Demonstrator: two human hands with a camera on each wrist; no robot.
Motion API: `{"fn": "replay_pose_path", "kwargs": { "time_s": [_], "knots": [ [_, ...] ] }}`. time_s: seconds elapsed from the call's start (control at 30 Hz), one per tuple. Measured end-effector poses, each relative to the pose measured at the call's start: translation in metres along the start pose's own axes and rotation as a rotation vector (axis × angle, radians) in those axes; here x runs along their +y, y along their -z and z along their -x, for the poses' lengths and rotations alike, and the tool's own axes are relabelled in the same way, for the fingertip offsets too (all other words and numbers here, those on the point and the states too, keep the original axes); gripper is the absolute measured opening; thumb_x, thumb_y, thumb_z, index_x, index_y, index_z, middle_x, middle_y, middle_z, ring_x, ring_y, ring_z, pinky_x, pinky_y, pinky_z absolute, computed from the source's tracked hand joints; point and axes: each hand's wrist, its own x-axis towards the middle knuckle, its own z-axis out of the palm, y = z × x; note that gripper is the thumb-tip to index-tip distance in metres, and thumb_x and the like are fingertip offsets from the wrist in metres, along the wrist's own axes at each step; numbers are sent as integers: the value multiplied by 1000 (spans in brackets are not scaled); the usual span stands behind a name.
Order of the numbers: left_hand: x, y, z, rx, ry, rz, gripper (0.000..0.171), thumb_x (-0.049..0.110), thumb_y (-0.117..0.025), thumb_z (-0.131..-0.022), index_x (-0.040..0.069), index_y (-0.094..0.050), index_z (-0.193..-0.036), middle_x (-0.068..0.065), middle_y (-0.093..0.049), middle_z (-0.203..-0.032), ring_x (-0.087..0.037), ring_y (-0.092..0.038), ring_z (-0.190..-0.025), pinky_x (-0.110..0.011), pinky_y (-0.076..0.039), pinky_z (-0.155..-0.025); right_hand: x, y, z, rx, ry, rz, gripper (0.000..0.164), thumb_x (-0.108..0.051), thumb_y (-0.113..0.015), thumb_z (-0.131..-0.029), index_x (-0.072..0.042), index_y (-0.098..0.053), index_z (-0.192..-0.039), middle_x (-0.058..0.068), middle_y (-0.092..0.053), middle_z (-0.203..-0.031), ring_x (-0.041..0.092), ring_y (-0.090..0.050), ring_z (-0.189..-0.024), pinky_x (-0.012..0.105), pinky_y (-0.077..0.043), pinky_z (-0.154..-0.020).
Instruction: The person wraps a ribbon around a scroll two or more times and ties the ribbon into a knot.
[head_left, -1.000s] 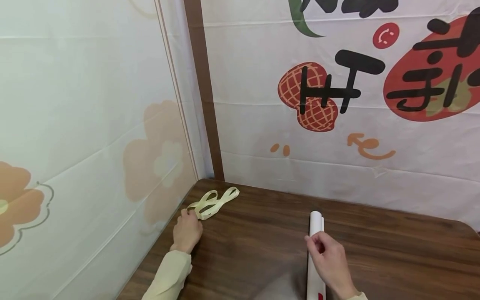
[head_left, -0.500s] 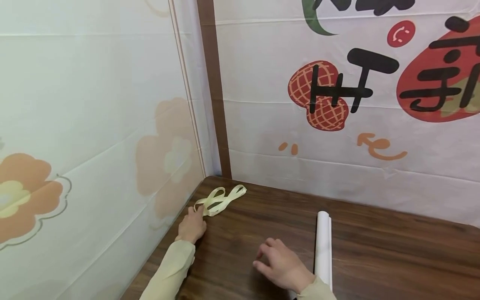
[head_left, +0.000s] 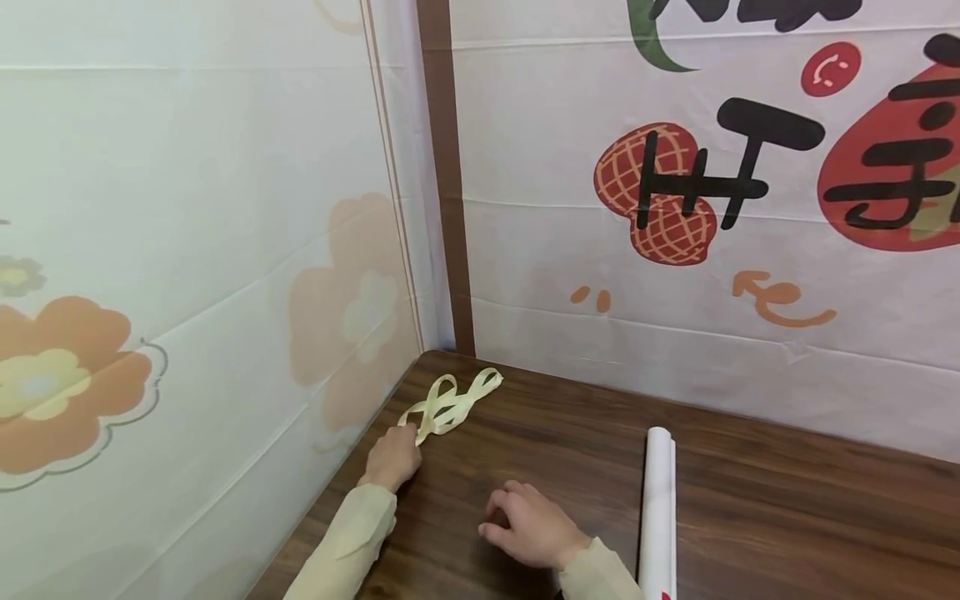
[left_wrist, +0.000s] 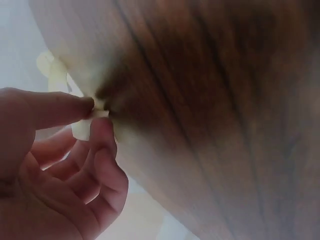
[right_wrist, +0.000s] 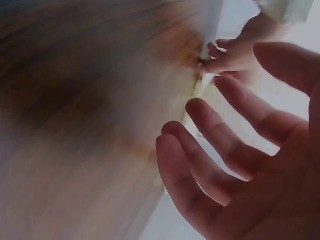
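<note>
A pale yellow ribbon [head_left: 450, 408] lies in loose loops near the far left corner of the wooden table [head_left: 570, 433]. My left hand [head_left: 395, 458] is at the ribbon's near end; in the left wrist view its thumb and forefinger pinch the ribbon [left_wrist: 81, 129]. Over the middle of the table, to the right of the left hand, is my right hand [head_left: 534, 527]. Its fingers are loosely bent with nothing between them, as the right wrist view of the right hand [right_wrist: 250, 165] also shows.
A white rolled-up tube [head_left: 658, 508] lies lengthwise on the table, right of the right hand. A pale hanging cloth [head_left: 225, 167] with printed flowers borders the left side, and a printed cloth [head_left: 540, 250] stands behind the table.
My right hand has moved left, away from the white tube towards the left hand. The left hand has drawn back slightly, with the ribbon's near end now in its fingers. The head view has turned left.
</note>
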Motion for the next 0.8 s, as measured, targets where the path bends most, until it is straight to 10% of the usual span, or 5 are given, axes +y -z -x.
{"fn": "replay_pose_path", "kwargs": {
  "time_s": [0.6,0.8],
  "knots": [
    [53,-10,60,118,-335,40,27,13,-64,-86,20,-53,-63,7,-51,-61,-8,-43,-52,-28,-36,-47,20,-23,-33,161,-155,-290,20,-22,-59,-93,-5,-68,-94,6,-70,-89,18,-62,-79,32,-47,-67],
    [68,-14,80,138,-473,6,10,14,-66,-85,20,-68,-77,9,-61,-72,-8,-59,-65,-29,-45,-52,19,-15,-32,139,-210,-421,27,-26,-54,-96,-3,-68,-93,8,-69,-81,15,-60,-69,30,-47,-60]
  ]
}}
